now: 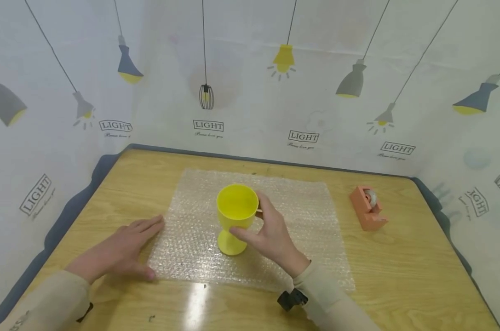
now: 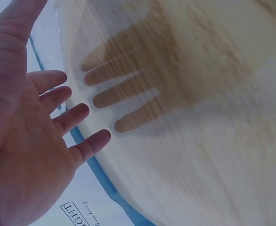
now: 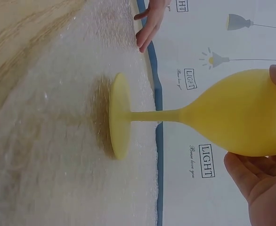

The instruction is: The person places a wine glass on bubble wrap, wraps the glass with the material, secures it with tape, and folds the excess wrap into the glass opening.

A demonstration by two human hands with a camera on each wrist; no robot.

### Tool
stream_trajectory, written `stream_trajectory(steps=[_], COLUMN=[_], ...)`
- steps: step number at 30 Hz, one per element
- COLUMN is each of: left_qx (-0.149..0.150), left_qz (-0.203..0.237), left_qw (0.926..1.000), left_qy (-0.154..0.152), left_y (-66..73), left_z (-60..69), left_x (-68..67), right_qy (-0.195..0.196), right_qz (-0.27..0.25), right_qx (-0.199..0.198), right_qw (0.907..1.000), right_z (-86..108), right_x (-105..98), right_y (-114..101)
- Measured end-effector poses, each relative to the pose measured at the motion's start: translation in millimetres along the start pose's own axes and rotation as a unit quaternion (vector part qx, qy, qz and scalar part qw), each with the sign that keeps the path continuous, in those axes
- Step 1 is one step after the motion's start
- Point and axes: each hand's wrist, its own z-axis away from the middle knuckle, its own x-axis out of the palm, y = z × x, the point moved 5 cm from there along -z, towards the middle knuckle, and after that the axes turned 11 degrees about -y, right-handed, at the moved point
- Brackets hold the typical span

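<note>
While R grip (image 1: pixel 273 234) holds yel goblet (image 1: pixel 236 208), rnd foot (image 1: pixel 231 246), bumpy bubble wrap (image 1: pixel 303 216)

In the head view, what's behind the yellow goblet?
Behind the yellow goblet lies bubble wrap, then the table and printed backdrop. The patch it covers can't be seen there.

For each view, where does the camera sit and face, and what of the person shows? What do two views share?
Head: on the head, facing forward and down at the yellow goblet and bubble wrap; left hand, right hand and sleeves show.
Left wrist: on that wrist, facing the tabletop; left hand shows.
Right wrist: on that wrist, facing the goblet side-on; both hands show.
Head and right wrist share the goblet.
</note>
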Motion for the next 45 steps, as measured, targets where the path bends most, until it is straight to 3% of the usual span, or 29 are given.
stream_trajectory(steps=[12, 25, 37, 45], left_qx=[-0.002, 0.013, -0.019, -0.022], left_qz=[-0.004, -0.002, -0.006, -0.009], left_qw=[1.0000, 0.9999, 0.9997, 0.9995], left_qy=[-0.002, 0.003, -0.011, -0.021], left_y=[1.9, 1.2, -3.1, -0.9], left_z=[-1.4, -3.0, -6.3, -10.2], left_x=[1.4, -1.5, 5.0, 5.5], right_qy=[-0.006, -0.027, -0.039, -0.050], right_qz=[-0.001, -0.019, -0.023, -0.005], right_qx=[-0.020, -0.013, -0.019, -0.011], right_qw=[0.9998, 0.9994, 0.9988, 0.9987], right_z=[-3.9, -10.5, -17.5, -21.0], right_x=[12, 27, 40, 48], right_y=[-6, -11, -20, -25])
